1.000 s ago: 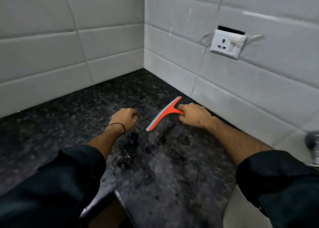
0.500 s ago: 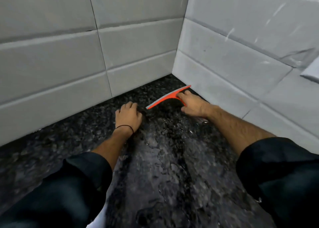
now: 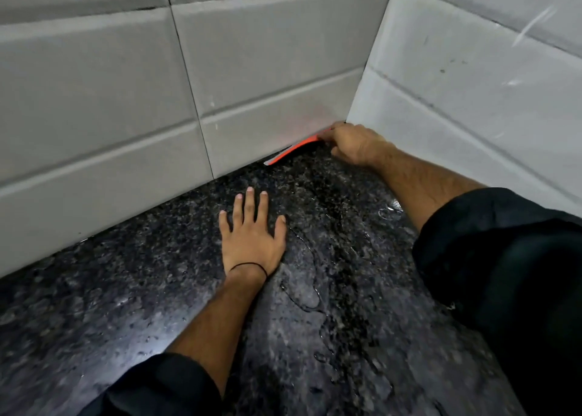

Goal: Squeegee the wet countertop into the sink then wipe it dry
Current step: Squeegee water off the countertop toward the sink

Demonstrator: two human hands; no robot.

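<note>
- Squeegee [image 3: 294, 152]: orange body with a grey blade, lying at the far edge of the tabletop [image 3: 132, 289], tucked into the corner where the two tiled walls meet. Its long axis runs along the foot of the back wall [image 3: 252, 69], the grey tip pointing left.
- Right hand [image 3: 354, 143]: closed around the squeegee's handle end, knuckles up, pressed close to the corner; the nearer of the two hands, and the only one on the tool.
- Left hand [image 3: 252, 236]: flat on the tabletop, fingers spread, holding nothing; it sits nearer the person than the blade and a little to its left, well apart from it.
- Tabletop: dark speckled stone, wet; pooled water and streaks [image 3: 302, 286] lie between the two arms.
- Sink: not in view.
- Judged next move: a pull of the blade away from the back wall toward the person, through the wet strip.
- Obstructions: side wall [image 3: 472, 84] blocks travel to the right; the left hand lies beside the likely path and may need to lift.
</note>
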